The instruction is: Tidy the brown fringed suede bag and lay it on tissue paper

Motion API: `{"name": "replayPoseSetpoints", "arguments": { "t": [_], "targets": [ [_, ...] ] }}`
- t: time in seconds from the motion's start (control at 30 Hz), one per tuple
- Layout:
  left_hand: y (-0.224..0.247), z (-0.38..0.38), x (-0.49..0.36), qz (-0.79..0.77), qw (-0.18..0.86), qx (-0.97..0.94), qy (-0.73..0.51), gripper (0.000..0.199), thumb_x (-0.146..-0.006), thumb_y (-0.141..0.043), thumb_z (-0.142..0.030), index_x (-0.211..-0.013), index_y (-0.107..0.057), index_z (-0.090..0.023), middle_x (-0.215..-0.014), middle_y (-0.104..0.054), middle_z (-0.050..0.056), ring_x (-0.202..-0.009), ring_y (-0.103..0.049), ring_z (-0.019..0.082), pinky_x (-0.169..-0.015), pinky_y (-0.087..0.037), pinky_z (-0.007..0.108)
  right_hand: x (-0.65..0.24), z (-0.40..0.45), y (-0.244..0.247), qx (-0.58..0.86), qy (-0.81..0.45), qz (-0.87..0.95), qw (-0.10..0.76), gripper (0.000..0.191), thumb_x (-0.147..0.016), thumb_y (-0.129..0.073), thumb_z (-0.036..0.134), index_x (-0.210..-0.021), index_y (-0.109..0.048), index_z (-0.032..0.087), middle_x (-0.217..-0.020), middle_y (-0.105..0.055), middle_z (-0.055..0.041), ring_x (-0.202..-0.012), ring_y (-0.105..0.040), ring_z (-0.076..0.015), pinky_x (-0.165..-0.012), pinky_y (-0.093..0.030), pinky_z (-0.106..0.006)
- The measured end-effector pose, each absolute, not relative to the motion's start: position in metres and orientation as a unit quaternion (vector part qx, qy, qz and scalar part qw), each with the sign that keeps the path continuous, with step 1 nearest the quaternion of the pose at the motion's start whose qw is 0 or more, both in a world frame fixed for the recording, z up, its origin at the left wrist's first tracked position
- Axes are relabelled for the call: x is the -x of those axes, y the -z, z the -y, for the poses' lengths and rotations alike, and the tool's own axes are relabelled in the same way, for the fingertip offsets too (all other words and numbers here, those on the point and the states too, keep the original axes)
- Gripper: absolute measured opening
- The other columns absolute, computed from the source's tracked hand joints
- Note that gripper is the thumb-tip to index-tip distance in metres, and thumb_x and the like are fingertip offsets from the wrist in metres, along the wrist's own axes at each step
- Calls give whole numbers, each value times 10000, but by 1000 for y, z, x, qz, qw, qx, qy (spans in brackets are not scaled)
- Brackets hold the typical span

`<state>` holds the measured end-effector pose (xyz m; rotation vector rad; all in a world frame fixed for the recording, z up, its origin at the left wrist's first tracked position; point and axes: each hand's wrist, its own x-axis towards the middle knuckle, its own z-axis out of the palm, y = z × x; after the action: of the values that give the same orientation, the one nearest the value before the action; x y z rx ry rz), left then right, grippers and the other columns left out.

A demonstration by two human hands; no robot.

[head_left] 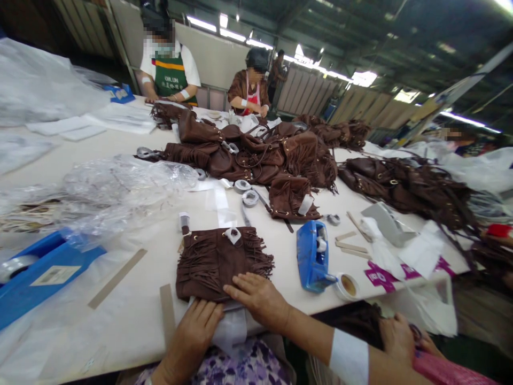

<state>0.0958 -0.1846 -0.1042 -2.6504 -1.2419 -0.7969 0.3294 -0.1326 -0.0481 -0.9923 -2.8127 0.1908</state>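
Note:
A dark brown fringed bag [216, 264] lies flat before me, its brass eyelets along the far edge and a white wrapping on its top side. My right hand [262, 299] rests on the bag's near right corner, fingers stretched out. At the near edge, my left hand [196, 331] has its fingers bent together against the bag, apparently gripping it; the thumb is hidden. Thin white sheeting [232, 327] shows between my hands, under the bag, and hangs past the table edge.
A blue tape dispenser [310, 256] and tape roll [347, 287] stand right of the bag; another blue dispenser [44, 272] sits left. Brown bags [256, 152] are piled behind, with clear plastic [128, 176] at left. A co-worker's hand [396, 339] is close on my right.

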Motion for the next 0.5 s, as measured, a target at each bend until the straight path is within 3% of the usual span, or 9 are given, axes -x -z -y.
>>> {"name": "replayPoseSetpoints", "arguments": {
  "t": [0.07,0.2,0.33,0.4,0.5],
  "targets": [
    [102,188,-90,432,69,848,300,196,-925,-596,-150,-1113,-619,-103,-1032,-673,110,-1015,-609,281,-965,-448,487,-330,135,53,325,-36,942,78,495,-987,-466,181,-1477,-420,240,-1415,-564,-102,-1266,-546,-224,-1101,-417,-398],
    [85,190,-85,480,97,801,345,384,-863,-689,-142,-1218,-572,-52,-1166,-627,191,-1106,-583,313,-943,-485,474,-330,139,56,313,-1,947,69,516,-982,-479,205,-1492,-404,236,-1431,-542,-128,-1297,-519,-248,-1112,-402,-425],
    [68,187,-89,517,64,801,295,418,-955,-564,-271,-1370,-543,-229,-1361,-600,113,-1150,-569,327,-993,-446,550,-328,142,54,308,6,950,51,549,-984,-488,268,-1515,-363,209,-1465,-493,-177,-1333,-487,-289,-1114,-392,-452],
    [69,185,-90,538,32,785,306,371,-979,-506,-363,-1326,-590,-262,-1381,-604,76,-1213,-539,352,-1039,-405,606,-328,144,53,306,8,951,41,569,-994,-488,341,-1525,-339,200,-1489,-451,-214,-1363,-453,-309,-1110,-387,-475],
    [77,180,-85,498,41,811,304,307,-974,-524,-324,-1193,-666,-163,-1368,-611,133,-1308,-490,372,-1076,-404,613,-329,145,55,301,23,953,39,621,-995,-489,442,-1537,-308,199,-1517,-394,-249,-1390,-417,-331,-1102,-387,-498]
  ]
}}
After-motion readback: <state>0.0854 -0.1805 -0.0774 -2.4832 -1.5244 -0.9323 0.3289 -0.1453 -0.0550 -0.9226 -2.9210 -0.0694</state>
